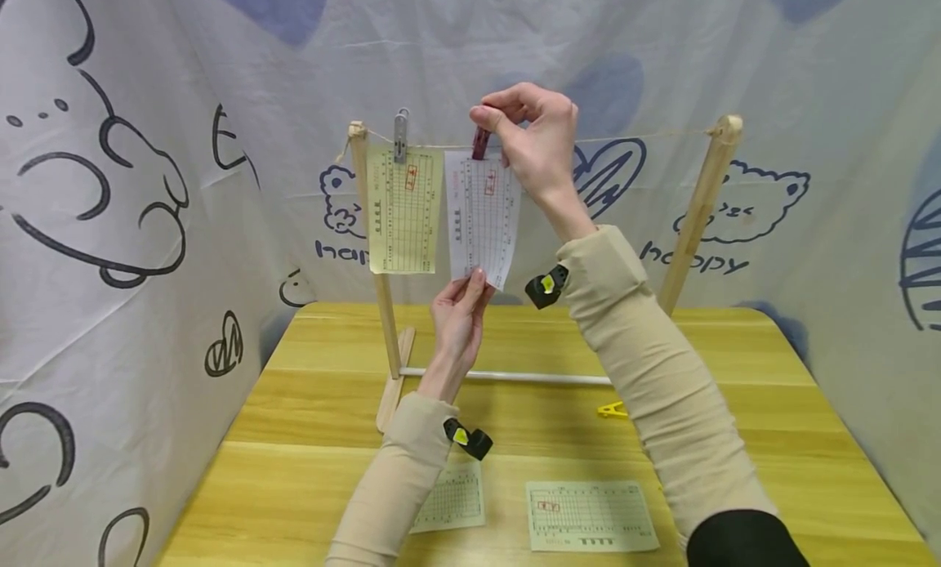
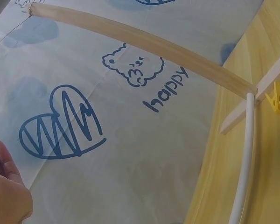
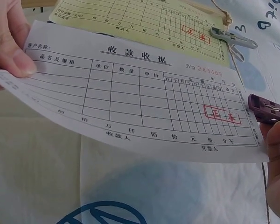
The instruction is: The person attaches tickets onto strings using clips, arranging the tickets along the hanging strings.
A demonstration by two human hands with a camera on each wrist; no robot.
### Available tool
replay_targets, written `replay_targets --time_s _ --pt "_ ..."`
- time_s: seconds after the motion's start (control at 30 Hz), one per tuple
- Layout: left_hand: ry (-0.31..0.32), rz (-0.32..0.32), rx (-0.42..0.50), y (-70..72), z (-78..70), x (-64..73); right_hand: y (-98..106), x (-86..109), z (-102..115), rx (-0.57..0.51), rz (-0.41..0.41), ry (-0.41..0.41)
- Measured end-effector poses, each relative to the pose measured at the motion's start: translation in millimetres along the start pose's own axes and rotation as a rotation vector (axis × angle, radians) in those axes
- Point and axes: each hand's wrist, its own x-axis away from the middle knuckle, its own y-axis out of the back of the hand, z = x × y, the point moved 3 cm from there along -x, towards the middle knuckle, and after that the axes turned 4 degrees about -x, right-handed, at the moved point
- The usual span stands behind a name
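A white receipt slip [image 1: 481,216] hangs lengthwise at a thin string [image 1: 625,139]. Its top end is in a dark red clothespin [image 3: 266,110], which my right hand [image 1: 540,138] pinches between thumb and fingers. Lower down, my left hand [image 1: 459,318] pinches the slip's bottom end, thumb on the printed face. In the right wrist view the paper bows between both hands. Left of it, a yellow receipt slip [image 1: 404,216] hangs from a grey clothespin [image 1: 400,136] on the same string. The left wrist view catches only part of the left hand [image 2: 9,191].
Two wooden posts [image 1: 694,216] carry the string, joined low down by a white rod [image 1: 529,377]. On the wooden table [image 1: 294,469] lie a pale green slip [image 1: 591,515], another slip [image 1: 457,497] partly behind the left sleeve, and a yellow clothespin [image 1: 612,410]. Printed cloth [image 1: 95,322] encloses the table.
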Motion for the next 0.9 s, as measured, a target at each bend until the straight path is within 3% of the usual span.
replay_targets --time_s 0.3,0.9 --pt "0.004 -0.001 0.015 0.6 -0.6 -0.3 -0.4 0.3 -1.0 0.007 0.029 -0.044" --pt "0.005 -0.016 -0.002 2.1 0.5 -1.9 -2.5 0.7 2.8 0.092 0.085 -0.035"
